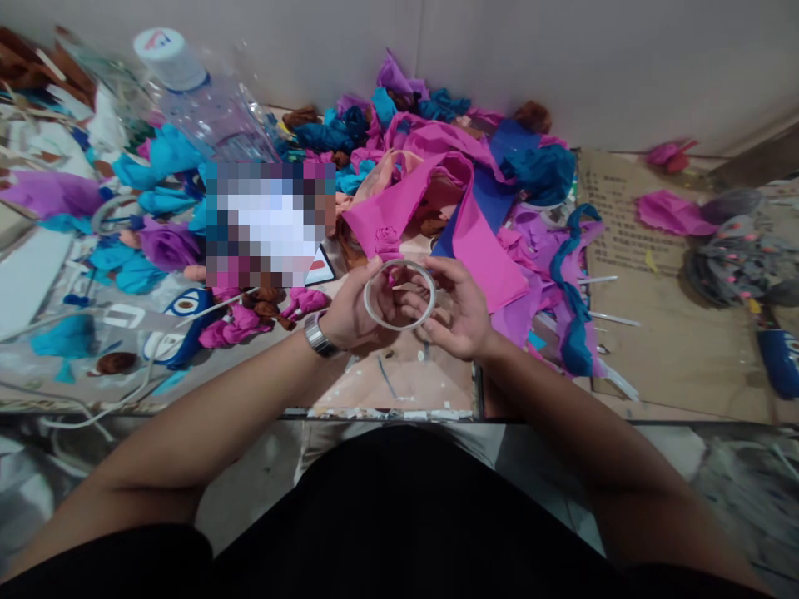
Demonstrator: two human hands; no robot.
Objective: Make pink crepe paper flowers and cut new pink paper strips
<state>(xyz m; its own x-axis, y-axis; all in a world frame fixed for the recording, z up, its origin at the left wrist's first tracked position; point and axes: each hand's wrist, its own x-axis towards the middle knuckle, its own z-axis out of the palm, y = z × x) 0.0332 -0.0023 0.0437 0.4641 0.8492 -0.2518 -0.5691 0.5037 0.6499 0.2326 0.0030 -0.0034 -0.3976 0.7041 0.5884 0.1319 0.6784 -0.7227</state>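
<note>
Just above the table's front edge, both hands hold a narrow, pale see-through roll of tape (399, 327), its ring facing me. My left hand (350, 314) is closed on its left side, thumb near the upper rim. The fingers of my right hand (463, 314) curl around the right side, some showing through the ring. A pink crepe paper rose (387, 240) stands directly behind the roll; whether my left fingers also grip its base is hidden. Beyond my hands lies a large folded strip of pink crepe paper (493, 270).
Crumpled blue, purple and brown paper pieces cover the table's back and left. A clear bottle with a white cap (170, 58) stands back left, near a pixelated patch. At right lie cardboard (667, 333) and a dark netted bundle (736, 258). A white cable (134, 391) crosses front left.
</note>
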